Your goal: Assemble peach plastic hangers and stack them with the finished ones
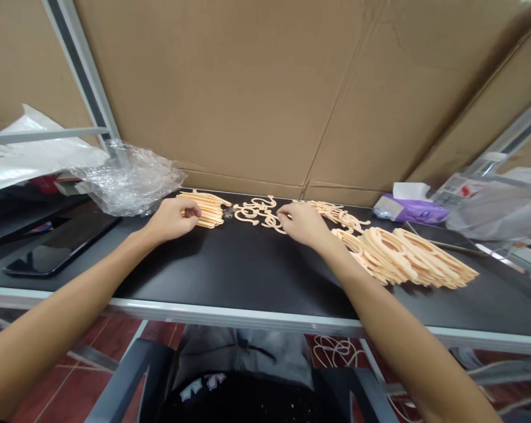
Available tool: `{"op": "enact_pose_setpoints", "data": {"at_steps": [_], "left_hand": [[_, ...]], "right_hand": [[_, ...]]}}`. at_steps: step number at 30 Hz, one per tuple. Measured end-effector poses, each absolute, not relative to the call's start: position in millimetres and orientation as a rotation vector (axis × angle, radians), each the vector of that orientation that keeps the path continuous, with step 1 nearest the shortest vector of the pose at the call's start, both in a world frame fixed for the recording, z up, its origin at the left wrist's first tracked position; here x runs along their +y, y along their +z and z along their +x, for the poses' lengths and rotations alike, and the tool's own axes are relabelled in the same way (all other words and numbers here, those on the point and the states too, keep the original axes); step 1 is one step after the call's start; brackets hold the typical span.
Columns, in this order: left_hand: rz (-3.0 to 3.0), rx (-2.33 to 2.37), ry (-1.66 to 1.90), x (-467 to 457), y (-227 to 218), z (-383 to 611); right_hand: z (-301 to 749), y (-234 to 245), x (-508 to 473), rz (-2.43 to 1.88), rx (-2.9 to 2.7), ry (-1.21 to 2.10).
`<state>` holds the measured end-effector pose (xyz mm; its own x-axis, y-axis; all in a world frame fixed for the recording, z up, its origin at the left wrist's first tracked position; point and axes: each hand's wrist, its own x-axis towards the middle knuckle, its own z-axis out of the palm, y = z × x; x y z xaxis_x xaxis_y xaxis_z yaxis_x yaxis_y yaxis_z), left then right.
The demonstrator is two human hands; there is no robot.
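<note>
Holding our left hand (171, 220) on stacked wooden strips (206, 210) and right hand (303, 224) apart on loose cutouts (256, 210), we could scatter them with a careless nudge.

The flat black surface (230, 264) carries a stack of pale peach wooden strips (206, 210), a tangle of pale peach curved cutouts (256, 211) and a heap of pale peach wooden rings (406, 258), all plain, with slightly deeper orange along their edges. Behind them stands a plain tan cardboard sheet (248, 88) with darker brown seams. A purple tissue packet (413, 211) holds a white tissue (409, 191). Below, a dark red tiled floor (102, 346) shows pale grout lines. A black shirt (248, 402) bears a white and purple print.
</note>
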<state>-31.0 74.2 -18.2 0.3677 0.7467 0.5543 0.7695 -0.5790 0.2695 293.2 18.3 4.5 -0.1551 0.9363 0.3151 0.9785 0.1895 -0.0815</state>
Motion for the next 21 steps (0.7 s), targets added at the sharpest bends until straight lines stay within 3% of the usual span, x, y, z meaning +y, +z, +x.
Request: {"op": "enact_pose_setpoints", "data": {"at_steps": [9,21], "left_hand": [[-2.696,-1.072,-0.897,76,-26,-30],[-2.743,-1.105,-0.831,71,-24,-23]], "right_hand": [[301,0,23,-1.795,-2.121,-0.271],[306,6,20,-1.890,-2.104,-0.220]]}}
